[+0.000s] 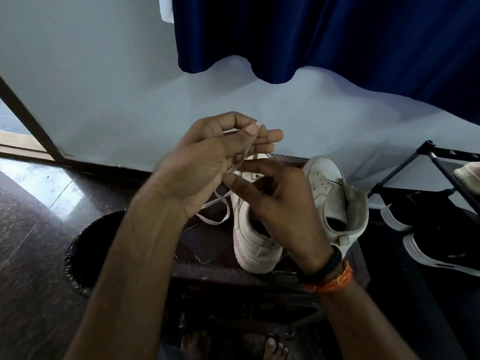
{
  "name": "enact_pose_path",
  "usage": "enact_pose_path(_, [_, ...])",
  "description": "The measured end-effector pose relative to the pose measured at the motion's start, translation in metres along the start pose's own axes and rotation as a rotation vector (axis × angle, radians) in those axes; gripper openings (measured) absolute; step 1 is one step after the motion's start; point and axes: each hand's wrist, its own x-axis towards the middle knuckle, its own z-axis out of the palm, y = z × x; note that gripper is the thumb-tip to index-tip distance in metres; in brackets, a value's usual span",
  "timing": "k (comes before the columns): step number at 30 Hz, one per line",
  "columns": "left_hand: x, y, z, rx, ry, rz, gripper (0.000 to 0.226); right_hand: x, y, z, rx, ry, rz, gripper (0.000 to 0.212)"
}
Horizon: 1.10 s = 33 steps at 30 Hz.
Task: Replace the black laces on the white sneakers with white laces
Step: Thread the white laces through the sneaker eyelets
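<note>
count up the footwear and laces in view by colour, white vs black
white sneakers: 2, one under the hands and one to its right, both on the dark stool
white laces: 1, held in both hands
black shoes with white soles: 2, on the floor at right
black laces: 0 visible
total: 5

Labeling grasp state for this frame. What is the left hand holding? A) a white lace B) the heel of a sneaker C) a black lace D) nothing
A: the left hand has thumb and fingers pinching a white lace, which loops down beside the near white sneaker on the stool; no black lace is visible in its grip.
</note>
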Motion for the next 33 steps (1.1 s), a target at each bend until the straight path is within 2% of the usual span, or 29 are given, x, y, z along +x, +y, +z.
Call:
enact_pose_path(4, [-0.001,0.001,0.005,-0.106,-0.007,-0.026,0.013,0.0,0.0,-0.004,0.282,-0.026,0.153,0.015])
enact_pose_path(6, [-0.001,0.003,0.003,-0.153,0.046,-0.027,0.013,0.001,-0.005,-0.011,0.559,-0.014,0.266,0.016])
enact_pose_path(8, [0.0,0.004,-0.002,-0.197,0.125,-0.044,0.012,0.003,-0.004,-0.025,0.682,-0.02,0.311,0.016])
enact_pose_path(11, [0.005,-0.001,-0.01,-0.271,0.241,-0.086,0.007,0.006,0.001,-0.045,0.564,-0.057,0.315,0.021])
enact_pose_path(13, [0.008,-0.008,-0.016,-0.298,0.363,-0.108,0.007,0.008,0.003,-0.054,0.485,-0.015,0.314,0.026])
enact_pose_path(17, [0.011,-0.019,-0.04,-0.33,0.571,-0.093,0.016,0.011,0.008,-0.076,0.487,0.087,0.285,0.032])
enact_pose_path(20, [0.008,-0.019,-0.056,-0.303,0.657,-0.081,0.01,0.014,0.011,-0.09,0.547,0.159,0.283,0.035])
enact_pose_path(22, [0.006,-0.02,-0.063,-0.194,0.674,-0.103,0.017,0.014,0.011,-0.096,0.587,0.212,0.293,0.035])
enact_pose_path(24, [0.005,-0.024,-0.069,0.05,0.696,-0.164,0.016,0.014,0.013,-0.098,0.527,0.233,0.282,0.035])
enact_pose_path(27, [0.004,-0.03,-0.075,0.713,0.659,-0.256,0.013,0.012,0.01,-0.095,0.392,0.191,0.216,0.036])
enact_pose_path(29, [0.001,-0.028,-0.072,1.074,0.596,-0.245,0.021,0.012,0.006,-0.087,0.301,0.146,0.165,0.036])
enact_pose_path(31, [-0.002,-0.018,-0.059,1.132,0.512,-0.077,0.022,0.012,0.004,-0.074,0.181,0.1,0.093,0.036])
enact_pose_path(33, [-0.003,-0.006,-0.039,0.908,0.303,0.073,0.028,0.013,0.004,-0.06,0.118,0.038,0.025,0.035])
